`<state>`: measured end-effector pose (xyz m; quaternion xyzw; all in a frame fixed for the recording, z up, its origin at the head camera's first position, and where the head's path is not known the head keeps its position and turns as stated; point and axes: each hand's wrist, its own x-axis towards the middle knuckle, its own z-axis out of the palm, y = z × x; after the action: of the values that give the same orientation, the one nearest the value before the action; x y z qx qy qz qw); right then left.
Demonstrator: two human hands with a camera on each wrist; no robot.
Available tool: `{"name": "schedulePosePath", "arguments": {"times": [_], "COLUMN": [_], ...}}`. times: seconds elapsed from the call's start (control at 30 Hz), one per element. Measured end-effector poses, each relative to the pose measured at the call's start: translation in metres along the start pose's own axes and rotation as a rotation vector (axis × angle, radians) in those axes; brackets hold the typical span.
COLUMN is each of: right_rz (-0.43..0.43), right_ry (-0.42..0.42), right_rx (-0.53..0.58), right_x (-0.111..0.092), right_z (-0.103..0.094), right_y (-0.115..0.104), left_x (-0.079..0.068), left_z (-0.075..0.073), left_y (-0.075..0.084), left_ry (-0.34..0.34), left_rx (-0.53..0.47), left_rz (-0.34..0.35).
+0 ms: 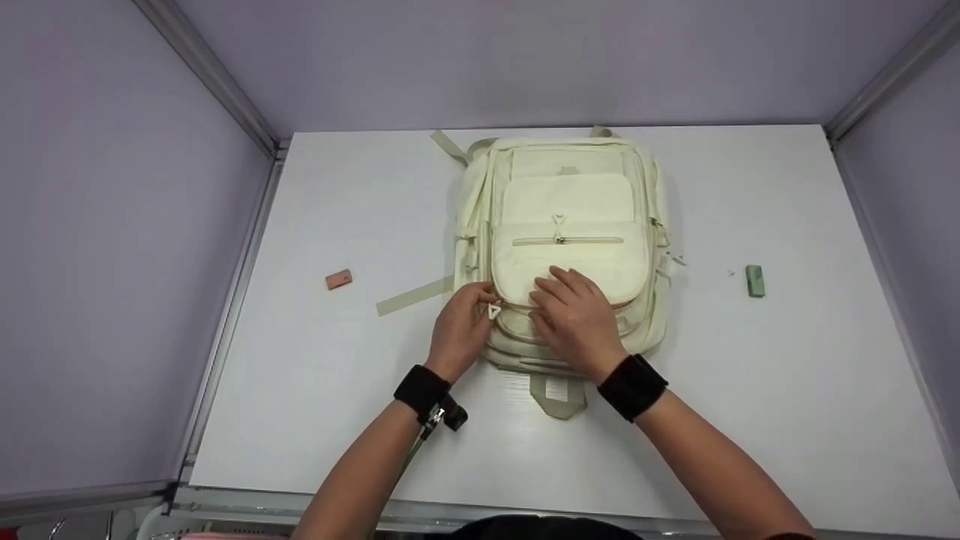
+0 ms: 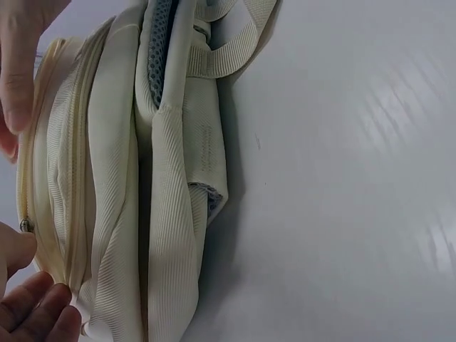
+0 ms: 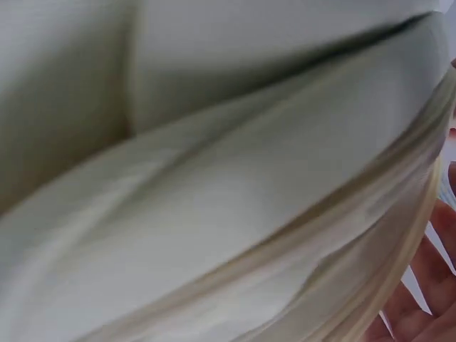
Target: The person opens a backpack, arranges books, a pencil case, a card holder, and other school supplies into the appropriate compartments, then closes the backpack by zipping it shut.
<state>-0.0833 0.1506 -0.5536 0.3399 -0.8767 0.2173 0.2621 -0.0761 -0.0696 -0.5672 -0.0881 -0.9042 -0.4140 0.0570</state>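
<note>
A cream backpack [image 1: 570,262] lies front side up on the white table, with its grab loop [image 1: 559,409] toward the person. At the left edge of its front pocket, my left hand [image 1: 459,330] pinches a zipper pull [image 1: 493,310] with a triangular end. The zipper slider [image 2: 26,226] shows right by the left thumb in the left wrist view. My right hand [image 1: 574,319] rests on the lower front pocket, fingers spread over the fabric near the curved zipper. Backpack fabric [image 3: 214,199] fills most of the right wrist view, with fingers at its right edge.
A small pink block [image 1: 339,279] lies left of the backpack and a small green block [image 1: 755,280] to its right. A loose strap [image 1: 415,295] extends left from the bag. Pale partition walls [image 1: 480,60] enclose the table's back and sides.
</note>
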Motion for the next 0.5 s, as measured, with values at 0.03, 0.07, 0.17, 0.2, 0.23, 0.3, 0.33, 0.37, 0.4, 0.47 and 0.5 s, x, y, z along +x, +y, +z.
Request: {"name": "schedulePosePath", "arguments": {"times": [0.03,0.07,0.17,0.2,0.23,0.3,0.33,0.37,0.4,0.47,0.5], "right_rz": [-0.006,-0.01,-0.015,-0.012,-0.009,-0.005,-0.008,-0.01,-0.015,-0.026,-0.03], "right_ry": [-0.018,-0.036,-0.059,-0.057,-0.05,-0.027,-0.014,-0.003,0.006,0.02,0.026], "right_rx": [-0.013,-0.024,-0.053,-0.061,-0.069,-0.08,-0.09,-0.099,-0.108,-0.122,-0.129], "right_x": [0.005,0.008,0.016,0.017,0.017,0.016,0.016,0.015,0.015,0.015,0.015], "right_z": [0.002,0.005,0.013,0.016,0.018,0.023,0.025,0.026,0.028,0.03,0.031], "right_y": [-0.003,-0.005,-0.01,-0.011,-0.012,-0.012,-0.013,-0.014,-0.014,-0.016,-0.016], "left_x": [0.0,0.0,0.0,0.0,-0.001,-0.001,-0.002,-0.002,-0.002,-0.002,-0.002], "left_z": [0.0,0.001,0.002,0.002,0.002,0.001,0.001,0.0,-0.001,-0.003,-0.004], "left_y": [0.0,0.0,-0.001,-0.001,-0.001,-0.002,-0.003,-0.003,-0.004,-0.005,-0.006], "left_ry": [0.003,0.007,0.011,0.01,0.008,0.005,0.002,0.001,0.0,0.001,0.001], "left_rx": [-0.001,-0.002,-0.009,-0.01,-0.014,-0.016,-0.013,-0.01,-0.005,0.003,0.007], "left_rz": [0.0,0.001,0.012,0.015,0.019,0.024,0.027,0.03,0.031,0.034,0.037]}}
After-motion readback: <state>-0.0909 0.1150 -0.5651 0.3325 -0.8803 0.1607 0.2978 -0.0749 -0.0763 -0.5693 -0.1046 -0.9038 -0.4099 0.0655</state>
